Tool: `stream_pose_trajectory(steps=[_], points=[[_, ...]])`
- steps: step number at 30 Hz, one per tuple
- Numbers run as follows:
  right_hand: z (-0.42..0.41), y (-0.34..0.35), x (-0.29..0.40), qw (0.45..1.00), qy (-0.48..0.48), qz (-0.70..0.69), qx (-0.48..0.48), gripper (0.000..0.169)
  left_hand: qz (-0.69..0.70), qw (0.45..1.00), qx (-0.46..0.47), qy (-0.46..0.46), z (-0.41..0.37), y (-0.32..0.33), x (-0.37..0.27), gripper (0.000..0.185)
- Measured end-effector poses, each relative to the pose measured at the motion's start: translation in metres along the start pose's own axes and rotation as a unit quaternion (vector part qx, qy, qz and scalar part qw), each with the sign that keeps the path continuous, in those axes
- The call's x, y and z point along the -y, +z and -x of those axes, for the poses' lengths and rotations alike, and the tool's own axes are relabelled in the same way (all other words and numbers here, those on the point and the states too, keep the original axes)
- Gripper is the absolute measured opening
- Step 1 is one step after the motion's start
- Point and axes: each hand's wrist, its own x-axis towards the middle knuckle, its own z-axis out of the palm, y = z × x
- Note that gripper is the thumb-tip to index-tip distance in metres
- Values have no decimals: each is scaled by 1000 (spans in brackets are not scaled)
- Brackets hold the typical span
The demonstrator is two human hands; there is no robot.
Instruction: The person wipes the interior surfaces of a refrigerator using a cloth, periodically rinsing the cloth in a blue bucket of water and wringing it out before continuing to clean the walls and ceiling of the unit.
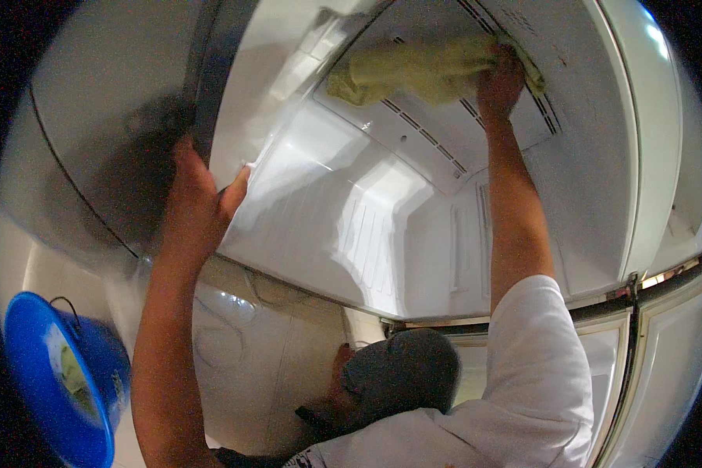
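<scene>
My right hand (501,79) grips one end of a yellow cloth (421,67), which lies bunched against the vented white inner panel (421,131) of a refrigerator compartment. The cloth covers part of the panel's slotted vents. My left hand (202,187) is at the compartment's left edge, its thumb against the white rim and its other fingers on the outer side, partly lost in shadow. It holds on to this refrigerator edge (243,117). The white moulded interior wall (310,175) has no shelf in the part seen.
A blue plastic bucket (114,362) with a pale cloth and liquid inside stands on the floor at the lower left. Light floor tiles (251,362) lie below the compartment. An appliance door with a gasket (673,327) is at the lower right. My bent knee (409,368) is beneath the compartment.
</scene>
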Motion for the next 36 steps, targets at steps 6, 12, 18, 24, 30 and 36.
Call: stream_pose_trajectory(steps=[6,12,18,24,30,36], points=[[-11,-62,25,971,160,-162,75,34,-115,987,-111,34,4,0,-9,66],[-9,-199,134,841,90,-172,504,25,51,986,-115,107,61,59,-75,65],[-21,-247,165,853,-36,-228,469,16,333,926,176,31,73,79,-97,36],[-19,-237,143,926,21,-271,262,24,755,449,428,-211,47,47,-97,39],[-41,-274,196,809,-250,-396,355,17,456,792,402,59,83,63,-123,39],[-30,-282,149,767,-4,-380,517,9,568,602,549,-118,62,119,-106,41]])
